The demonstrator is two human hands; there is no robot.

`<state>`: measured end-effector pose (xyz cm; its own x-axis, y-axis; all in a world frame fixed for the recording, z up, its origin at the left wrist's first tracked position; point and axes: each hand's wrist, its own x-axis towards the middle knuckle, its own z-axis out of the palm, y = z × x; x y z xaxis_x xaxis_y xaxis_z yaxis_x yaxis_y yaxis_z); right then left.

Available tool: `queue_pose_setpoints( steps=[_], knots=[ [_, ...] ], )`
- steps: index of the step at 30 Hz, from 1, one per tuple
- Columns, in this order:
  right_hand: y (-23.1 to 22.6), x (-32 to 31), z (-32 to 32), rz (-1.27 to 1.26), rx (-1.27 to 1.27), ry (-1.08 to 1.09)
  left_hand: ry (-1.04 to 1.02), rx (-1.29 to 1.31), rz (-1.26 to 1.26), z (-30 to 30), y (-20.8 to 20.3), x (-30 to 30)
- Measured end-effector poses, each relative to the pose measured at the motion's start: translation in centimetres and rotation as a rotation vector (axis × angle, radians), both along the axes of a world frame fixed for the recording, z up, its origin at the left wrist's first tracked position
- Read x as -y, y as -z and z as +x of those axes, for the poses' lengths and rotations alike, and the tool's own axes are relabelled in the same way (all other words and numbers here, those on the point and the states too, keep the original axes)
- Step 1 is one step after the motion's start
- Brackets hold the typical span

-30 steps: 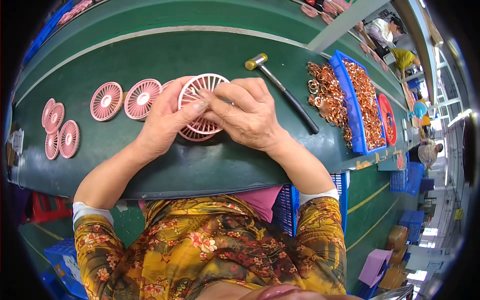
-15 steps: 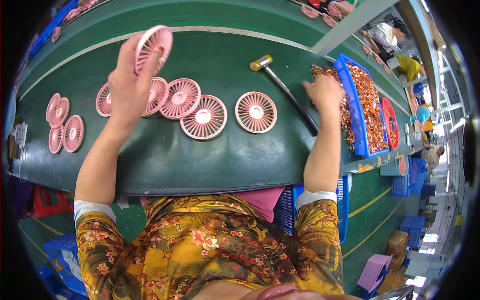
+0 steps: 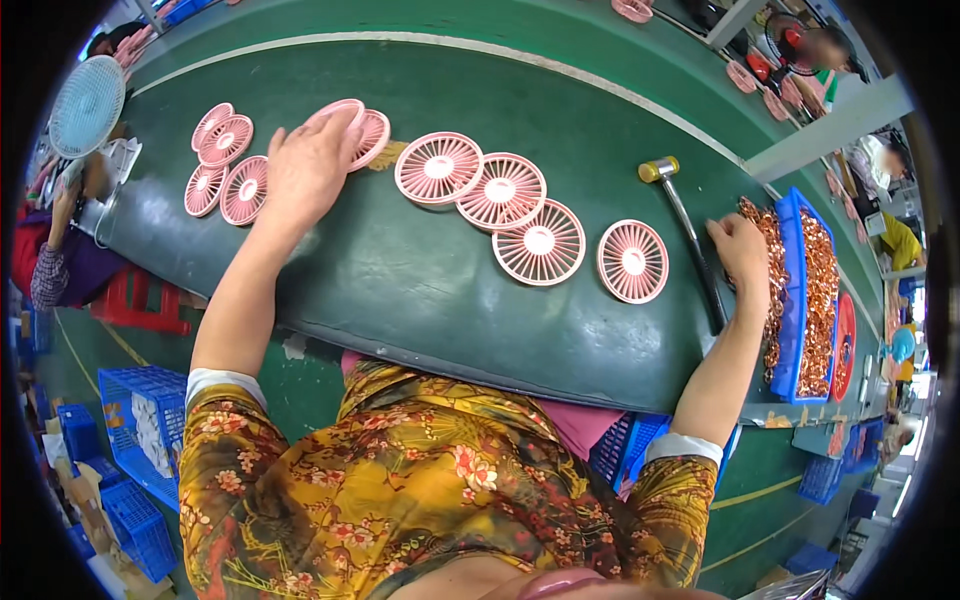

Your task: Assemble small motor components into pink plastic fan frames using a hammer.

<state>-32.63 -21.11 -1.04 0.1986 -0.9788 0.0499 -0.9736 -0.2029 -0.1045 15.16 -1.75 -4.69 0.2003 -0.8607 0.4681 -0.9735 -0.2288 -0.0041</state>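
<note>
Left hand point(image 3: 305, 175) rests, fingers curled, on a pink fan grille point(image 3: 345, 112) at the far left of the green belt point(image 3: 400, 290). Right hand point(image 3: 742, 250), fingers bent, reaches into copper parts point(image 3: 772, 270) at right; grasp unclear. The grille appears light, thin and brittle: grip by the rim.

From where I stand, no labels, signs or screens show anywhere; the only packaging-like things are some brown cardboard pieces point(image 3: 75, 490) on the floor at lower left.

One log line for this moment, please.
left hand: on pink grille | right hand: at copper parts | mallet: idle on belt
</note>
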Motion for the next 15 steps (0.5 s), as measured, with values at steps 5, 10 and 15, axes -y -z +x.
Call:
queue_pose_setpoints(
  steps=[5,10,15],
  knots=[
    [0.1,-0.7,2.4,0.051,0.181,-0.149,-0.143,0.148,0.030,-2.8,-3.0,-0.6],
    [-1.4,-2.7,3.6,0.209,0.129,-0.163,0.580,-0.234,-0.030,-10.3,-4.3,1.1],
    [-0.1,-5.7,2.5,0.033,-0.013,-0.082,0.967,-0.287,0.152,-18.7,-2.6,4.6]
  ],
)
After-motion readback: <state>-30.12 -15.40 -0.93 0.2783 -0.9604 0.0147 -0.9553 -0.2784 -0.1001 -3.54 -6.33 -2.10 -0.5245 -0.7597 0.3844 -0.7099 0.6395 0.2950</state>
